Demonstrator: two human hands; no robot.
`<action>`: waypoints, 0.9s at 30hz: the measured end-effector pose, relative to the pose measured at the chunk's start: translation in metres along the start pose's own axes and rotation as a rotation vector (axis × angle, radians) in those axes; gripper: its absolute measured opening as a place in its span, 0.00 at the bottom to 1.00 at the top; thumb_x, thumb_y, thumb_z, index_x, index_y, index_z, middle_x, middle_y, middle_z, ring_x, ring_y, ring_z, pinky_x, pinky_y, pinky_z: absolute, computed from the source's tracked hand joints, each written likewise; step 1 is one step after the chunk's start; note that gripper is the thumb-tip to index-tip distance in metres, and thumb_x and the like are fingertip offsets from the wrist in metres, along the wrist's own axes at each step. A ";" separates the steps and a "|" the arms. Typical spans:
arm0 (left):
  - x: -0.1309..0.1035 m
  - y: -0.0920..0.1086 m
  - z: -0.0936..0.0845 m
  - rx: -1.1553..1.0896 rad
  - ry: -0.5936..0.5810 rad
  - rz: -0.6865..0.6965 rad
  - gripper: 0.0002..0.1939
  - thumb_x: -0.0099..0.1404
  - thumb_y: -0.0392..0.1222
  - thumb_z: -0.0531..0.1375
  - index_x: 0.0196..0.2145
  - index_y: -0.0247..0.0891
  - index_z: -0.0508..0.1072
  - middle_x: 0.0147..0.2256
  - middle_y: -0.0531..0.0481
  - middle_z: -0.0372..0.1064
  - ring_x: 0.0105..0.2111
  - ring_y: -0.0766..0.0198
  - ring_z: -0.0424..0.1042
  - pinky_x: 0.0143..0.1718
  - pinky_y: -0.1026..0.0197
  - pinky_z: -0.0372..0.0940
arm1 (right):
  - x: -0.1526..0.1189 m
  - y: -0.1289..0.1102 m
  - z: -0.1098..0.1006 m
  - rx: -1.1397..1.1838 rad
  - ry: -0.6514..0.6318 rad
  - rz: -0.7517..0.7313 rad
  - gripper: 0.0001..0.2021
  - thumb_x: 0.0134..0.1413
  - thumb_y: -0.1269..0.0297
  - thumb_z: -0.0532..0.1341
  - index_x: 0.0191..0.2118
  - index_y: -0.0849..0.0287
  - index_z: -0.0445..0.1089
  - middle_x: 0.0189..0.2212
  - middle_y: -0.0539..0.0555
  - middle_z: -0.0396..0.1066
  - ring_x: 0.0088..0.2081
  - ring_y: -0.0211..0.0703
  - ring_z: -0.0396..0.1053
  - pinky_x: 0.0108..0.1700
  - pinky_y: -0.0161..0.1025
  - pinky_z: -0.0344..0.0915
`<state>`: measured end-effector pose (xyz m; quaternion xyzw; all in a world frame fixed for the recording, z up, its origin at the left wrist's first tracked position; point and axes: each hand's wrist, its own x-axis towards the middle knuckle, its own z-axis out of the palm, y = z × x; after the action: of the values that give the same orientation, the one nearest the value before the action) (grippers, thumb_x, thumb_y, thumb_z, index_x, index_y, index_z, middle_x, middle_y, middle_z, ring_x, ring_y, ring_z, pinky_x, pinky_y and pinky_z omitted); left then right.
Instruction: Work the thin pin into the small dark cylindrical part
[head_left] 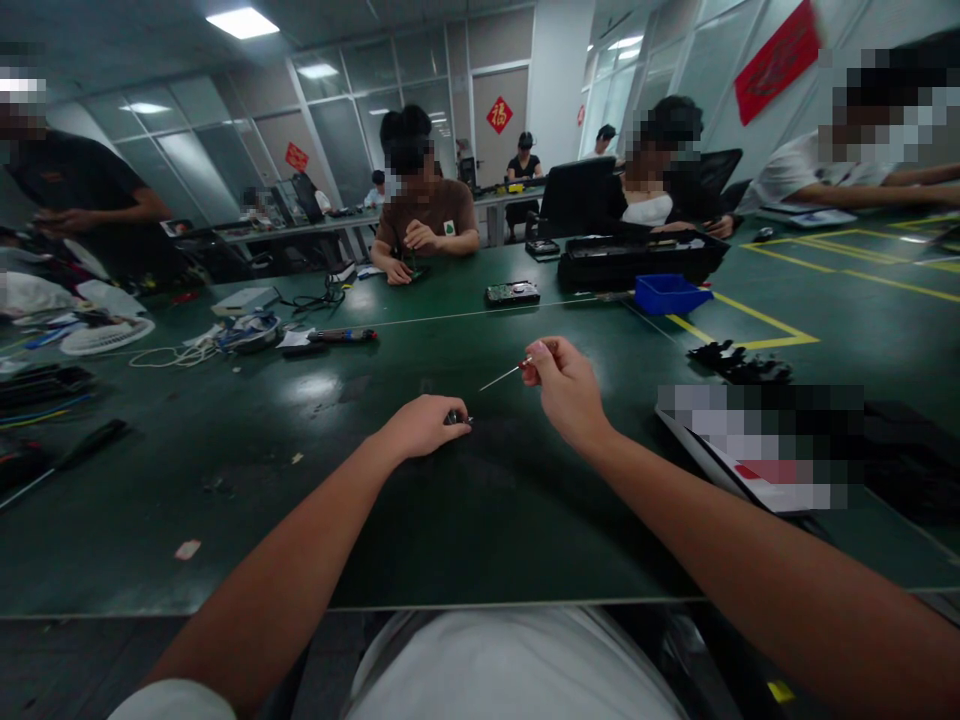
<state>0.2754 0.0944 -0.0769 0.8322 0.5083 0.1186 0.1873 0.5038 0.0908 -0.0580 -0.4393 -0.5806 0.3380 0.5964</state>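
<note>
My left hand (pixel 427 425) rests low over the green table, its fingers closed around a small dark part (pixel 453 417) with shiny spots. Most of that part is hidden by the fingers, so its kind cannot be made out. Raised to the right, my right hand (pixel 564 388) pinches a thin screwdriver (pixel 501 376). Its handle looks red where it shows between the fingers. The long metal shaft slants down to the left, its tip just above and right of my left hand, apart from the dark part.
Beyond my hands lie a hard drive (pixel 513 292), a blue bin (pixel 671 294) and a long black tray (pixel 641 260). An electric screwdriver (pixel 343 336) and cables (pixel 187 352) are at left. A laptop-like slab (pixel 739 460) lies right. A co-worker (pixel 427 215) sits opposite.
</note>
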 end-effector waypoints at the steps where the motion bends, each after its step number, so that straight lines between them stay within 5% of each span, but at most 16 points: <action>1: 0.000 0.001 0.000 -0.004 0.008 0.003 0.10 0.62 0.49 0.61 0.38 0.43 0.78 0.38 0.47 0.76 0.37 0.57 0.73 0.36 0.60 0.64 | 0.000 0.000 0.000 -0.005 0.001 -0.001 0.11 0.62 0.53 0.55 0.35 0.55 0.66 0.26 0.49 0.69 0.28 0.39 0.67 0.33 0.40 0.64; 9: 0.002 0.004 -0.010 -0.282 0.199 -0.135 0.09 0.60 0.47 0.62 0.31 0.38 0.74 0.28 0.48 0.74 0.27 0.61 0.72 0.31 0.60 0.63 | 0.001 0.002 0.000 0.004 -0.004 0.009 0.11 0.62 0.53 0.56 0.36 0.55 0.66 0.26 0.49 0.70 0.28 0.39 0.67 0.33 0.40 0.64; 12: 0.001 0.004 -0.019 -0.513 0.262 -0.189 0.11 0.57 0.45 0.66 0.30 0.36 0.70 0.33 0.46 0.75 0.24 0.66 0.70 0.29 0.62 0.63 | 0.002 0.004 0.000 -0.006 -0.016 0.000 0.12 0.63 0.52 0.55 0.36 0.55 0.66 0.27 0.49 0.70 0.29 0.39 0.68 0.34 0.40 0.64; 16: -0.003 -0.003 -0.035 -0.826 0.332 -0.286 0.18 0.54 0.45 0.69 0.39 0.36 0.71 0.34 0.48 0.72 0.23 0.70 0.66 0.21 0.68 0.55 | 0.001 0.005 -0.001 -0.022 -0.018 0.001 0.12 0.63 0.52 0.55 0.37 0.55 0.66 0.28 0.49 0.70 0.29 0.39 0.68 0.35 0.40 0.64; 21: -0.016 -0.032 -0.064 -1.239 0.462 -0.353 0.13 0.61 0.42 0.64 0.43 0.35 0.74 0.37 0.47 0.70 0.24 0.72 0.63 0.17 0.70 0.50 | 0.002 0.007 0.000 -0.017 -0.020 0.011 0.12 0.63 0.51 0.55 0.37 0.55 0.66 0.29 0.50 0.71 0.30 0.40 0.69 0.35 0.40 0.64; 27: -0.057 -0.082 -0.105 -1.534 0.704 -0.563 0.11 0.72 0.38 0.49 0.39 0.37 0.71 0.27 0.53 0.67 0.23 0.70 0.63 0.20 0.69 0.56 | 0.001 0.004 0.000 0.006 -0.029 0.025 0.12 0.63 0.52 0.55 0.37 0.55 0.66 0.29 0.50 0.70 0.31 0.40 0.69 0.36 0.41 0.65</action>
<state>0.1433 0.0977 -0.0184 0.2370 0.5028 0.6248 0.5484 0.5040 0.0930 -0.0613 -0.4398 -0.5827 0.3536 0.5848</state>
